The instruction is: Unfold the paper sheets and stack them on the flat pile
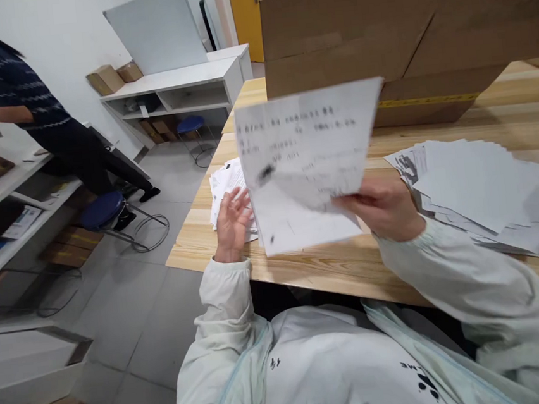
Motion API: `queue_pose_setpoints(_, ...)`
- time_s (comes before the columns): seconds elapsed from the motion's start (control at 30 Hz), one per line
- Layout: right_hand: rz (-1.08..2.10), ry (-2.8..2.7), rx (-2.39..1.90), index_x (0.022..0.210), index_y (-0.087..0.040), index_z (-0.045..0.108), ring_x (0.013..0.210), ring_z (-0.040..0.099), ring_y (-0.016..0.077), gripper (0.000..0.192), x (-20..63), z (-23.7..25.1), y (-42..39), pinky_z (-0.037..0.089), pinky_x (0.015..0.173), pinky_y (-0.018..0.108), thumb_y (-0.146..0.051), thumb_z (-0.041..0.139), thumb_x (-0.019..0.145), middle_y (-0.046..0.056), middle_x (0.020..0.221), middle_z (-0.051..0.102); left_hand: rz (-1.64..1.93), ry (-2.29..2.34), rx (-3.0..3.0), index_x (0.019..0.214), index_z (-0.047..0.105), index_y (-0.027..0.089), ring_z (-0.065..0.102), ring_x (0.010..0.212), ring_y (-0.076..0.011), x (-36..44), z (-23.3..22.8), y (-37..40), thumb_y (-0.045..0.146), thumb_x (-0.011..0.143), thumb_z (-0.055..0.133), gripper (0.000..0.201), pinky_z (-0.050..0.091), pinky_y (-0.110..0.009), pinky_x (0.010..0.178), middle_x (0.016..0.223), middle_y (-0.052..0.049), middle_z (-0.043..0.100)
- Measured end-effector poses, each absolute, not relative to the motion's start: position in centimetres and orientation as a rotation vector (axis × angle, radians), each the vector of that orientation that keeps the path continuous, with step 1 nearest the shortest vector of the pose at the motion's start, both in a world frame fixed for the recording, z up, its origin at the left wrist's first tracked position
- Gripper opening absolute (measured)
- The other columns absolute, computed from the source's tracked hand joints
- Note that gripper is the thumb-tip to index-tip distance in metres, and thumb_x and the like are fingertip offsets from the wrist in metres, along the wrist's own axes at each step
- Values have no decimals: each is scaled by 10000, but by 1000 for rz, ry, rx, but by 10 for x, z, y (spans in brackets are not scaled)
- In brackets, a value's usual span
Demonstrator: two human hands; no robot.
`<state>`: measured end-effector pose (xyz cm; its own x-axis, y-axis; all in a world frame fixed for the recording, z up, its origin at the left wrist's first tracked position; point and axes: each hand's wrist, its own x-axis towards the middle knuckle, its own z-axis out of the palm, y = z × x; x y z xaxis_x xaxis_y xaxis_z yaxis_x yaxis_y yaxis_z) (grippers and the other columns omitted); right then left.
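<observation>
A white sheet of paper (309, 166) with handwritten lines and a dark smudge is raised above the table, slightly blurred. My right hand (389, 208) pinches it at its lower right, thumb on the written face. Close by its left edge, my left hand (234, 223) has its fingers apart, palm turned up, holding nothing I can see. Behind that hand lies a pile of printed papers (224, 182), partly covered by the raised sheet. To the right of my right hand a spread-out stack of mostly blank white sheets (477, 182) rests on the table.
A large cardboard box (358, 34) stands on the wooden table (295, 269) ahead of me. Left of the table are blue stools (103, 210), white shelves (181, 77) and a person (25, 92) standing. A whiteboard (157, 28) leans against the wall.
</observation>
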<state>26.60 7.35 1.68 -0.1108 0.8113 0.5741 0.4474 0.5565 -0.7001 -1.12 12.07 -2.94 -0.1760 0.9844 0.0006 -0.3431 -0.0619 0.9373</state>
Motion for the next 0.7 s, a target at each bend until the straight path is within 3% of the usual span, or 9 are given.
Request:
queue_pose_setpoints(0.13, 757, -1585, -1020, 922, -315, 802, 845, 732, 230, 127, 293, -16, 36, 609, 734, 395, -324, 729, 818, 6, 947, 787, 1101, 752, 790, 1190, 650, 201, 583, 1285, -327, 21, -30, 95, 705, 901, 453, 613, 519, -505, 1007, 1173, -133, 709)
queue_pose_setpoints(0.3, 1111, -1372, -1084, 898, -281, 808, 791, 737, 208, 196, 307, -45, 39, 625, 759, 387, -389, 813, 735, 18, 874, 790, 985, 581, 635, 1292, 609, 202, 475, 1402, -352, 53, -37, 76, 792, 799, 531, 773, 404, -526, 1149, 1306, -137, 666)
queue_pose_setpoints(0.43, 1194, -1308, -1090, 898, -279, 799, 748, 728, 185, 224, 311, -55, 43, 622, 718, 348, -384, 836, 704, 16, 851, 786, 900, 510, 554, 1309, 606, 175, 468, 1409, -357, 59, -39, 73, 693, 790, 654, 735, 364, -515, 1193, 1333, -142, 660)
queue_pose_setpoints(0.57, 1194, -1351, -1098, 923, -257, 789, 759, 721, 188, 242, 308, -63, 43, 612, 702, 339, -389, 813, 723, 28, 873, 782, 873, 558, 541, 1236, 662, 150, 543, 1345, -347, 64, -42, 75, 453, 842, 719, 500, 389, -490, 1186, 1266, -137, 704)
queue_pose_setpoints(0.7, 992, -1362, -1222, 887, -253, 772, 803, 704, 208, 225, 317, -62, 45, 582, 706, 341, -448, 760, 775, 29, 872, 763, 924, 621, 535, 1209, 677, 150, 568, 1324, -324, 67, -44, 76, 291, 862, 696, 375, 395, -483, 1187, 1260, -124, 711)
